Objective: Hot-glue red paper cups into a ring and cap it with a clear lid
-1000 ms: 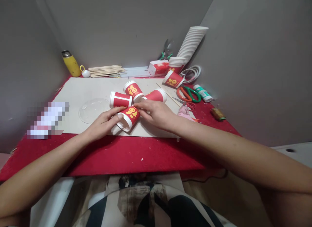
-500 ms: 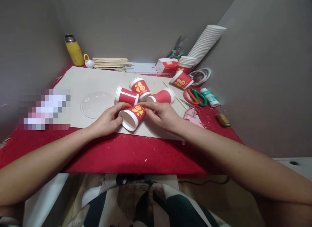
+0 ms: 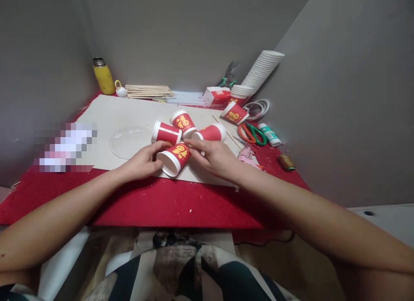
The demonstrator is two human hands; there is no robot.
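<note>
A red paper cup with gold lettering (image 3: 174,157) lies on its side on a pale board (image 3: 103,117), its white mouth turned toward me. My left hand (image 3: 142,162) curls round the cup's mouth end. My right hand (image 3: 214,156) pinches its base end with the fingertips. Three more red cups lie on their sides just behind it, bases together like a fan: one at the left (image 3: 166,133), one in the middle (image 3: 183,122), one at the right (image 3: 209,133).
A clear plastic disc (image 3: 128,140) lies left of the cups. Along the back stand a yellow bottle (image 3: 103,76), a bundle of wooden sticks (image 3: 148,91), a leaning stack of white cups (image 3: 261,70) and another red cup (image 3: 234,113). Scissors (image 3: 252,133) and a glue bottle (image 3: 270,134) lie at the right.
Both hands keep hold of the near cup; it has been shifted slightly, its base nudged closer to the other three. The camera view has moved a little.
</note>
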